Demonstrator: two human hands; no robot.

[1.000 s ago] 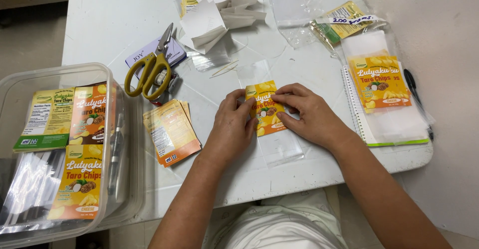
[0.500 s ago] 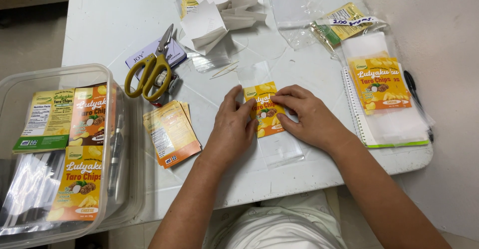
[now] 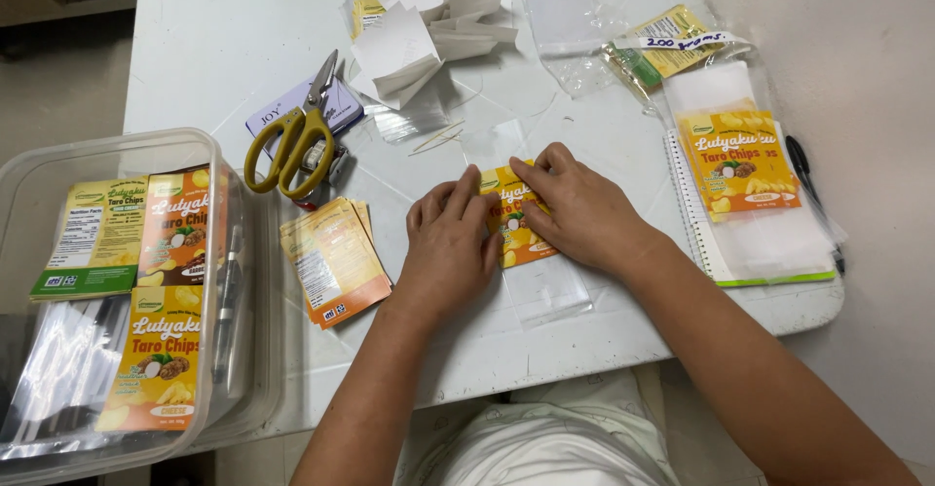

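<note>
Both hands lie flat, palms down, on one orange-and-yellow snack label (image 3: 513,221) that sits on a clear plastic pouch (image 3: 547,286) near the table's (image 3: 214,28) front edge. The left hand (image 3: 450,247) has its fingers slightly spread, tips pressing the label's left margin; nothing is gripped. The right hand (image 3: 582,211) has its fingers held close together and extended toward 10 o'clock, covering the label's right half and pressing it down.

Counts: one pair of yellow-handled scissors (image 3: 292,135) at 10 o'clock from the hands, lying on one small pale card (image 3: 336,106); one fanned stack of orange labels (image 3: 333,257) at 9 o'clock, just beside the left hand; one clear plastic bin (image 3: 107,155) farther toward 9 o'clock, overhanging the table's left edge, with three labels showing in it; one heap of white backing papers (image 3: 419,28) at 12 o'clock; one spiral notebook (image 3: 711,252) at 3 o'clock, bearing one labelled pouch (image 3: 742,163); one black pen (image 3: 808,179) beside the notebook, at the table's right edge.

Bare tabletop lies toward 11 o'clock, beyond the scissors; the pouch's lower end comes close to the front edge.
</note>
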